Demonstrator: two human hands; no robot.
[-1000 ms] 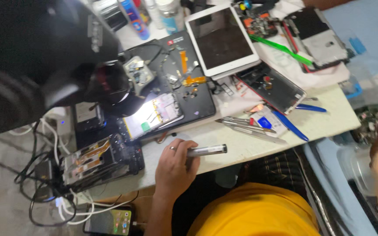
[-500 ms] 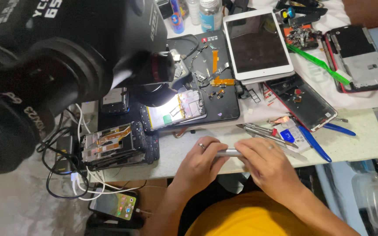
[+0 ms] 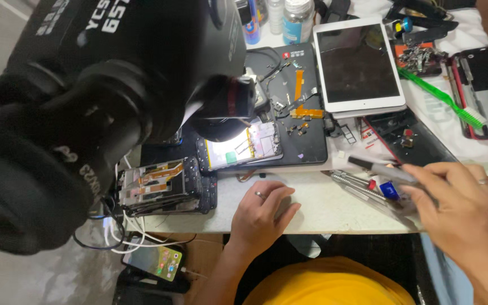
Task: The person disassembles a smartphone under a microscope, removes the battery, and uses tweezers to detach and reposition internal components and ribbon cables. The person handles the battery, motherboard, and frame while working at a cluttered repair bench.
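Right hand grips a grey tool; left hand rests flat.

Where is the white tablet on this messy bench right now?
In the head view, the white tablet lies screen-up at the top right of centre, between the black work mat and the green brush.

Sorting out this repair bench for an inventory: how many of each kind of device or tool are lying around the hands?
White tablet: 1
Opened phones under or beside the microscope: 2
Green brush: 1
Grey pen-shaped tool in the right hand: 1
Left hand, flat on the table, holds: 0
Total: 5
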